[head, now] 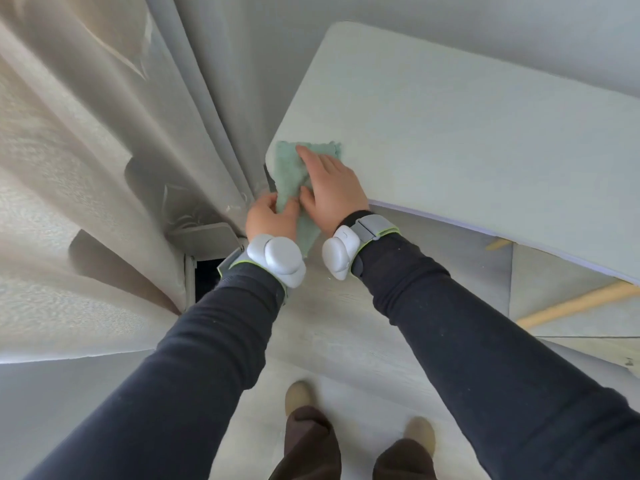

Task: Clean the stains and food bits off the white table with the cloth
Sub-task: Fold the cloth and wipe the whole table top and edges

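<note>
At the centre of the frame, the green cloth (289, 168) lies over the left corner of the white table (467, 140), with part of it hanging off the edge. The right hand (332, 192) presses flat on it, fingers extended. The left hand (270, 216) grips the hanging part. Pale curtains (69, 168) fill the left.

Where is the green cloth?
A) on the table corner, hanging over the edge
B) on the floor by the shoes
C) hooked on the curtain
A: the green cloth lies on a corner of the white table under the right hand, its end hanging off the edge in the left hand.
</note>
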A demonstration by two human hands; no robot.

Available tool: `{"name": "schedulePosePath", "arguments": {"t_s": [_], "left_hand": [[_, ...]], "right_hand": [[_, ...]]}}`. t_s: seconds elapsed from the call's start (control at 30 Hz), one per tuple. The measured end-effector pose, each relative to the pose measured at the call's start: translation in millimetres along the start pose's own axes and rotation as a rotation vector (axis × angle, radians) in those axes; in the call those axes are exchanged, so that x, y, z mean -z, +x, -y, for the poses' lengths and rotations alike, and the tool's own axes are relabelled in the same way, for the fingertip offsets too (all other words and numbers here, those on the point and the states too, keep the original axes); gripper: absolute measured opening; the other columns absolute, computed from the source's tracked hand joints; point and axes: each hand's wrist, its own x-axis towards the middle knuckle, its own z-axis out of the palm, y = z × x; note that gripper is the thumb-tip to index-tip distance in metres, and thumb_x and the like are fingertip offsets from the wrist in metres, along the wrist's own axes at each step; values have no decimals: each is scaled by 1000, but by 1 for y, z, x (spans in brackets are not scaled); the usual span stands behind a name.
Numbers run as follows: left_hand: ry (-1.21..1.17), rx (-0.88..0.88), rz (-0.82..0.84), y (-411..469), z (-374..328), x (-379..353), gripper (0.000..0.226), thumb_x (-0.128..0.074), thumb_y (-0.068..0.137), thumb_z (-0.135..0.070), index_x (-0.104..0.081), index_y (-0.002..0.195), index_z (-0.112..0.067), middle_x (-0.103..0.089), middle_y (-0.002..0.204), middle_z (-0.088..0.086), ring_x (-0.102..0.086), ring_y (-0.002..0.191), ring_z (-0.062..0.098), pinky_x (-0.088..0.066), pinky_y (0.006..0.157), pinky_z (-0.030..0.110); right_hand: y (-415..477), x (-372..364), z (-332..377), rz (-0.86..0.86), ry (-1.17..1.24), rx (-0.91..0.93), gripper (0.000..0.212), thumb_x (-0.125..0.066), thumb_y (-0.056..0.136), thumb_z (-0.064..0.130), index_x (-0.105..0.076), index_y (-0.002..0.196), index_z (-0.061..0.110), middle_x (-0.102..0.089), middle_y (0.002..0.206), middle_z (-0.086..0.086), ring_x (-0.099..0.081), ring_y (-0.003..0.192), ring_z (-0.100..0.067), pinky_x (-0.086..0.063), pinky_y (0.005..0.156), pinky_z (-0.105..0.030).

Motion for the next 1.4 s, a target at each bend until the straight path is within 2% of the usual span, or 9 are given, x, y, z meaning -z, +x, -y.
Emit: {"name": "schedulePosePath", "arguments": {"t_s": [0.27, 0.43, 0.67, 0.83, 0.9, 1.07, 1.13, 1.27, 1.4], "left_hand": [[269, -369, 47, -49, -5, -25, 30, -47, 83, -6, -57, 109, -17, -47, 111, -1, -48, 82, 16, -38, 69, 26], [301, -409, 27, -68, 5, -40, 32, -51, 84, -6, -62, 112, -16, -48, 117, 5, -51, 84, 18, -40, 71, 24], [196, -173, 39, -89, 10, -78, 9, -54, 90, -20, -48, 95, -17, -51, 78, -5, -51, 78, 22, -38, 68, 26], [126, -179, 106, -113, 2, -111, 12, -46, 94, -13, -50, 105, -15, -56, 93, -3, -52, 80, 19, -37, 68, 24], [85, -166, 157, -120, -2, -125, 19, -46, 94, -12, -52, 111, -13, -57, 95, -4, -53, 82, 17, -38, 70, 23], [-39, -93, 227, -132, -3, -153, 25, -37, 91, -6, -53, 100, -23, -65, 91, 1, -64, 90, 29, -55, 84, 40], [-66, -53, 281, -136, -5, -162, 29, -34, 89, -4, -52, 98, -24, -66, 97, 6, -65, 94, 30, -55, 89, 45], [-105, 29, 352, -147, -10, -178, 32, -31, 90, -2, -54, 99, -22, -60, 90, 7, -55, 82, 23, -47, 76, 34], [-58, 7, 359, -159, -13, -189, 30, -32, 92, -4, -56, 103, -19, -58, 85, 5, -53, 80, 22, -46, 74, 33]], "right_hand": [[-53, 14, -27, -227, -58, 234, 59, -45, 79, 12, -48, 137, 22, -39, 150, -5, -41, 136, -26, -35, 108, -39], [-80, 13, -63, -286, -142, 246, 10, -67, 77, 15, -62, 85, 16, -47, 145, -3, -43, 135, -25, -32, 112, -44], [-117, 21, -100, -276, 0, 100, 27, -62, 77, 39, -60, 70, 13, -62, 94, -2, -54, 91, -25, -47, 76, -35], [-145, 36, -118, -5, 168, -91, 46, -41, 94, 49, -47, 56, 23, -47, 74, 6, -46, 70, -16, -33, 61, -26], [-158, 37, -127, 136, 337, -195, 45, -38, 98, 45, -37, 55, 32, -38, 66, 9, -41, 62, -8, -25, 56, -23], [-191, 36, -154, -48, 629, -438, 37, -47, 91, 50, -38, 61, 30, -39, 65, 11, -39, 59, -6, -30, 57, -22], [-201, 33, -165, -111, 632, -506, 20, -58, 86, 43, -52, 83, 25, -51, 87, 6, -49, 74, -7, -39, 68, -22], [-213, 40, -179, -74, 868, -638, 62, -71, 81, 25, -39, 134, 16, -50, 126, 0, -49, 111, -9, -38, 91, -21], [-226, 47, -192, -42, 820, -680, 19, -72, 80, 26, -54, 85, 23, -54, 84, 14, -49, 74, -1, -34, 66, -7]]}}
